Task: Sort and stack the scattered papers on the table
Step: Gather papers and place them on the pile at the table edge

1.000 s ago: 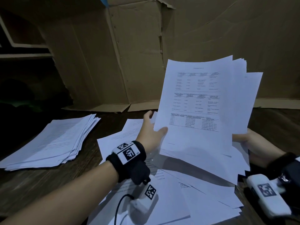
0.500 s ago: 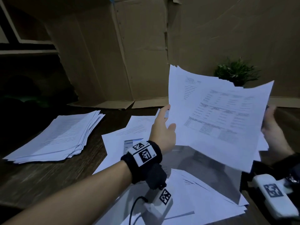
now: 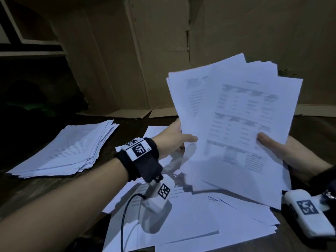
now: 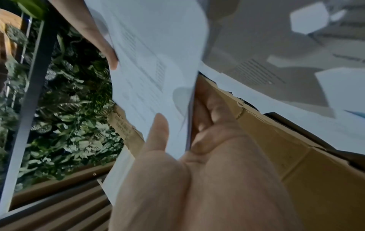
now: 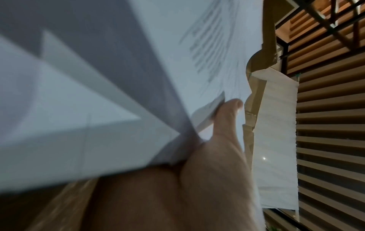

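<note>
I hold a fanned bundle of printed papers (image 3: pixel 236 124) upright above the table. My left hand (image 3: pixel 179 138) pinches its left edge, thumb in front and fingers behind, as the left wrist view shows (image 4: pixel 173 125). My right hand (image 3: pixel 272 144) grips the right edge with the thumb over the top sheet; the right wrist view shows the bundle (image 5: pixel 118 78) against that thumb (image 5: pixel 227 115). Loose scattered papers (image 3: pixel 200 224) lie under the bundle. A rough stack of papers (image 3: pixel 69 151) sits on the table at the left.
Brown cardboard panels (image 3: pixel 163 51) stand as a wall along the table's far side, their flaps lying on the dark wooden table (image 3: pixel 27 193). A white sensor with a cable (image 3: pixel 156 202) hangs under my left wrist, another (image 3: pixel 309 211) under my right.
The bundle has swung from tilted flat to the right back to upright and fanned. My right thumb now lies over the top sheet, and the plant behind is hidden again.
</note>
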Demonstrator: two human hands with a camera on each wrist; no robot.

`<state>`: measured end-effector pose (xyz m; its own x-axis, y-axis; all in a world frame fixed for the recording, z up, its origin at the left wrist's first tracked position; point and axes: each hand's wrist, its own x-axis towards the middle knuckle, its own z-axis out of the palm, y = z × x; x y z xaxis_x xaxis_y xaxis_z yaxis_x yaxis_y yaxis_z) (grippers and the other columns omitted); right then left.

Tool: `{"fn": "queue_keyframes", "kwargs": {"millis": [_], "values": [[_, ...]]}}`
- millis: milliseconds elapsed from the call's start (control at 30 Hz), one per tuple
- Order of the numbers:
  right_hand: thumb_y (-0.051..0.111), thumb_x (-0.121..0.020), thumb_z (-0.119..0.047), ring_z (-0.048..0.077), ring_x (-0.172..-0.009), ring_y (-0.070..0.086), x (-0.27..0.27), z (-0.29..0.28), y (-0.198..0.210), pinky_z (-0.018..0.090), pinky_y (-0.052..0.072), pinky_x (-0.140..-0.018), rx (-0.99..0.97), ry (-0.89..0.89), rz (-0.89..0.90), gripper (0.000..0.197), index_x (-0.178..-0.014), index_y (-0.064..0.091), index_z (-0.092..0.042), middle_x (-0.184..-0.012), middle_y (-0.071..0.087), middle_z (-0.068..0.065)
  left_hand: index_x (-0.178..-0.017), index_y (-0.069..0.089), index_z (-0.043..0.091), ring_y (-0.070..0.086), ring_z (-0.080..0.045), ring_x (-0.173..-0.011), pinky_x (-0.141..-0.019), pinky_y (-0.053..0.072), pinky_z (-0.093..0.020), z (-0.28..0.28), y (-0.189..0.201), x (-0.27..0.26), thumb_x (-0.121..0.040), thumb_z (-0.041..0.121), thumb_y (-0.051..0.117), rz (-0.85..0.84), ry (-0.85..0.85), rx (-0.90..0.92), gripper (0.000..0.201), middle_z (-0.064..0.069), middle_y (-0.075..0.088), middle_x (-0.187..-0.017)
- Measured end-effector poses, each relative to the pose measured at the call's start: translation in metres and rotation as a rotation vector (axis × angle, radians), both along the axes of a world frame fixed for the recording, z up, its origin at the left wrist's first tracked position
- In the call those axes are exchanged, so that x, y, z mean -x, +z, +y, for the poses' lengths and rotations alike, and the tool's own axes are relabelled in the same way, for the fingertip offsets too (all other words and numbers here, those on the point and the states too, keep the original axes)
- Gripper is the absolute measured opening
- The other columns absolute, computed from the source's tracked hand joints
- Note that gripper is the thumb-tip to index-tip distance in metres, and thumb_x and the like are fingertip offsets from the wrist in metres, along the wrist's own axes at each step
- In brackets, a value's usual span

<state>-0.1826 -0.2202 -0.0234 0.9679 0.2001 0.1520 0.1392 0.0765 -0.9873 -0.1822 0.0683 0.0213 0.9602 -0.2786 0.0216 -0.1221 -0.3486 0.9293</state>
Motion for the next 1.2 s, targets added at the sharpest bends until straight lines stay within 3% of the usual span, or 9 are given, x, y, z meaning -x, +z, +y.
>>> {"fn": "queue_keyframes", "kwargs": {"millis": [133, 200, 267, 400, 667, 800, 967, 1067, 1200], "values": [[0.053, -0.092, -0.025, 0.029, -0.105, 0.071, 0.000, -0.003, 0.002, 0.036, 0.061, -0.080, -0.041, 0.025, 0.043, 0.038, -0.127, 0.064, -0.016, -0.122, 0.072, 0.007, -0.141, 0.042, 0.022, 0.062, -0.020, -0.119, -0.095, 0.054, -0.045, -0.002, -0.005, 0.000, -0.096, 0.005, 0.058, -0.024, 0.008, 0.048, 0.050, 0.002, 0.061, -0.134], [0.053, -0.091, -0.022, 0.033, -0.103, 0.071, -0.001, -0.006, 0.006, 0.038, 0.062, -0.078, -0.071, 0.048, 0.085, 0.039, -0.127, 0.063, -0.012, -0.120, 0.072, 0.011, -0.139, 0.046, 0.024, 0.064, -0.027, -0.115, -0.092, 0.053, -0.056, 0.000, -0.007, -0.005, -0.093, 0.005, 0.059, -0.003, 0.001, 0.088, 0.051, 0.001, 0.064, -0.131], [0.054, -0.089, -0.016, 0.034, -0.103, 0.071, -0.001, -0.007, 0.009, 0.040, 0.062, -0.078, -0.070, 0.052, 0.082, 0.040, -0.128, 0.062, -0.010, -0.121, 0.072, 0.013, -0.131, 0.052, 0.026, 0.065, -0.031, -0.112, -0.078, 0.056, -0.044, 0.002, -0.005, -0.010, -0.094, -0.002, 0.056, 0.020, -0.010, 0.121, 0.046, -0.001, 0.066, -0.128], [0.055, -0.091, -0.017, 0.034, -0.110, 0.069, 0.000, -0.005, 0.006, 0.047, 0.058, -0.089, -0.033, 0.044, 0.028, 0.042, -0.132, 0.060, -0.012, -0.125, 0.070, 0.010, -0.132, 0.055, 0.015, 0.064, -0.025, -0.116, -0.100, 0.050, -0.042, -0.005, -0.001, -0.012, -0.091, -0.010, 0.057, 0.024, -0.034, 0.266, 0.048, -0.004, 0.067, -0.127], [0.051, -0.095, -0.006, 0.024, -0.102, 0.072, 0.005, 0.000, 0.008, 0.030, 0.061, -0.075, -0.047, 0.086, 0.052, 0.033, -0.125, 0.062, -0.013, -0.118, 0.074, 0.003, -0.128, 0.055, 0.008, 0.067, -0.020, -0.110, -0.091, 0.056, -0.034, -0.012, 0.024, -0.009, -0.089, -0.012, 0.058, -0.182, 0.046, 0.476, 0.044, -0.007, 0.067, -0.124], [0.050, -0.097, -0.010, 0.031, -0.110, 0.069, 0.004, 0.001, 0.008, 0.039, 0.060, -0.086, -0.123, 0.007, 0.005, 0.033, -0.128, 0.061, -0.006, -0.125, 0.070, 0.012, -0.126, 0.063, 0.008, 0.065, -0.028, -0.114, -0.093, 0.056, -0.039, -0.009, 0.027, 0.002, -0.091, 0.008, 0.059, 0.111, -0.098, 0.611, 0.036, -0.011, 0.067, -0.125], [0.055, -0.090, -0.015, 0.033, -0.110, 0.069, 0.002, 0.003, 0.009, 0.047, 0.056, -0.091, -0.165, -0.070, -0.034, 0.036, -0.124, 0.062, -0.005, -0.123, 0.070, 0.016, -0.139, 0.055, 0.018, 0.042, -0.054, -0.129, -0.103, 0.035, -0.068, 0.000, -0.009, 0.003, -0.074, 0.042, 0.079, 0.633, -0.559, 0.594, 0.073, -0.022, 0.049, -0.144], [0.055, -0.090, -0.015, 0.033, -0.109, 0.069, 0.004, 0.005, 0.010, 0.046, 0.057, -0.090, -0.148, -0.026, -0.045, 0.033, -0.120, 0.065, -0.005, -0.122, 0.070, 0.016, -0.138, 0.056, 0.020, 0.044, -0.055, -0.125, -0.104, 0.036, -0.063, -0.001, -0.018, 0.000, -0.077, 0.053, 0.073, 0.648, -0.750, 0.595, 0.072, -0.022, 0.051, -0.142], [0.047, -0.100, -0.010, 0.032, -0.122, 0.062, 0.003, 0.007, 0.007, 0.047, 0.050, -0.101, -0.137, 0.025, -0.153, 0.033, -0.109, 0.077, -0.022, -0.132, 0.065, 0.014, -0.140, 0.053, 0.022, 0.050, -0.053, -0.122, -0.095, 0.049, -0.051, 0.005, -0.023, -0.013, -0.074, 0.062, 0.072, 0.612, -0.731, 0.614, 0.080, -0.020, 0.051, -0.142]]}}
